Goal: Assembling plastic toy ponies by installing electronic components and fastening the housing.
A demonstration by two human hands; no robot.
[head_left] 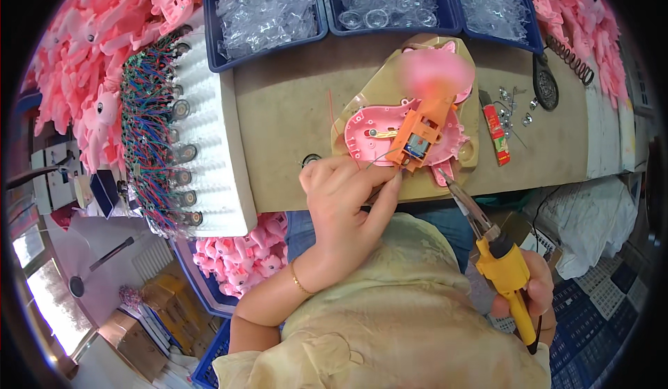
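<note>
Tan tabletop (278, 138) laid out in front of the person; along its far edge blue trays (396, 32) of clear plastic parts (264, 13) are lined up, presumably so that stock can be reached without crowding the middle. At left, round speakers (182, 154) with tangled wires (147, 138) are ranged along a white foam block (229, 145), probably to be kept separate. A tan fixture (379, 79) is set centrally; in it the pink shell (358, 133) is cradled open side up, likely for steadiness, with the orange housing (437, 110) laid across it. The yellow soldering iron (506, 271) is gripped by its handle in the fingers of the right hand (537, 284), well back from the metal, its tip angled in near the shell's lower edge. The fingers of the left hand (348, 197) are drawn together at the housing's lower edge; whether the thin wire (379, 158) there is pinched cannot be told. Print is carried on a red-and-yellow sleeved tool (495, 133) at right, too small to be read reliably.
</note>
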